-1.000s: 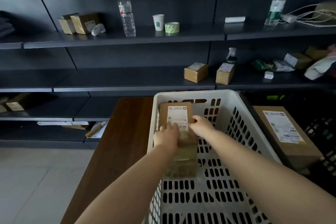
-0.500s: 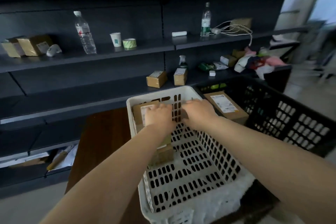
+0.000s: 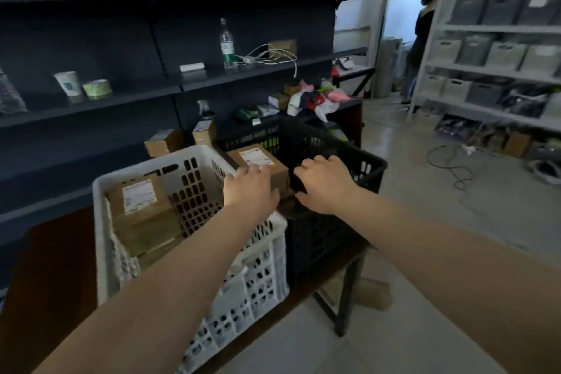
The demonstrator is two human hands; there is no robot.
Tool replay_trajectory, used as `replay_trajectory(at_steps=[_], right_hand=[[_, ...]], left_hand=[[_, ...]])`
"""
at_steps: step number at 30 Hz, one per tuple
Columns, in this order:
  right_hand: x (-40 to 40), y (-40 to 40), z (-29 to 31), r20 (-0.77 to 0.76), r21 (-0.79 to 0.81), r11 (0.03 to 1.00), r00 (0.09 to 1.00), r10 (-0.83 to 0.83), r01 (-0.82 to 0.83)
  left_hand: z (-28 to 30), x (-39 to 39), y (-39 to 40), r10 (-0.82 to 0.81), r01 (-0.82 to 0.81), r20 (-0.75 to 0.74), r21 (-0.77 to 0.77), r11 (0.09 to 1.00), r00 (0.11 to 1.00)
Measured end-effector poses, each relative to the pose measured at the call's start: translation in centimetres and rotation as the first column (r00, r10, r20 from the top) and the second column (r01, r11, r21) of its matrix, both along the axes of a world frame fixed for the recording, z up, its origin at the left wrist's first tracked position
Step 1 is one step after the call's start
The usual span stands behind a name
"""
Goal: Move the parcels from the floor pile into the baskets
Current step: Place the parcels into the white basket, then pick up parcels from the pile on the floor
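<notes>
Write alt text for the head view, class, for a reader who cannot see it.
Two bare hands, left hand and right hand, reach empty over a boxed parcel in a black basket. Beside it, a white basket holds stacked parcels.

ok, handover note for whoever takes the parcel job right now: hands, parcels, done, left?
Left hand: open, empty, over the gap between the baskets.
Right hand: open, empty, over the black basket.
White basket: labelled parcel standing against its far left wall.
Black basket: one labelled box inside.
Done: one parcel visible in each basket.
Left: the floor pile is out of view, so the remaining count is unknown.
</notes>
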State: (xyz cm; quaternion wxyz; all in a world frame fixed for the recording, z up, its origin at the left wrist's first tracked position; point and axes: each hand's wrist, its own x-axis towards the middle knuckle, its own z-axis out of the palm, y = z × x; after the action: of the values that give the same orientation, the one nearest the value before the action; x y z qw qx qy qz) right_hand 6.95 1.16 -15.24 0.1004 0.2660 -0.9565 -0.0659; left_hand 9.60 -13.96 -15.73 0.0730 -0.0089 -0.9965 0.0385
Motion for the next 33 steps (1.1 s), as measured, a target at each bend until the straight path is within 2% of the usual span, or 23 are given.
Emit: replay_trajectory(at_steps=[9,15,21,33], right_hand=[[-1.6,19.4,-0.7,-0.059,-0.060,0.998,0.998,-0.037,0.033],[-5.0,28.8,-1.7,-0.007,-0.118,0.983,0.990,-0.143,0.141],[-10.9,34.3,-2.4,0.039,-0.086,0.980,0.983,-0.179,0.182],[-29.6,38.9,-3.8,0.061,-0.022,0.982,0.981,-0.186,0.188]], left_hand=[[-0.4,-2.3,18.8,-0.052,0.053,-0.073,0.015,0.998,0.996],[-1.0,-6.2,27.0,-0.136,0.135,-0.021,-0.037,0.990,0.991],[-2.2,-13.7,32.1,-0.164,0.164,-0.012,-0.016,0.986,0.986],[-4.2,-33.6,37.7,-0.139,0.139,0.013,0.002,0.990,0.990]])
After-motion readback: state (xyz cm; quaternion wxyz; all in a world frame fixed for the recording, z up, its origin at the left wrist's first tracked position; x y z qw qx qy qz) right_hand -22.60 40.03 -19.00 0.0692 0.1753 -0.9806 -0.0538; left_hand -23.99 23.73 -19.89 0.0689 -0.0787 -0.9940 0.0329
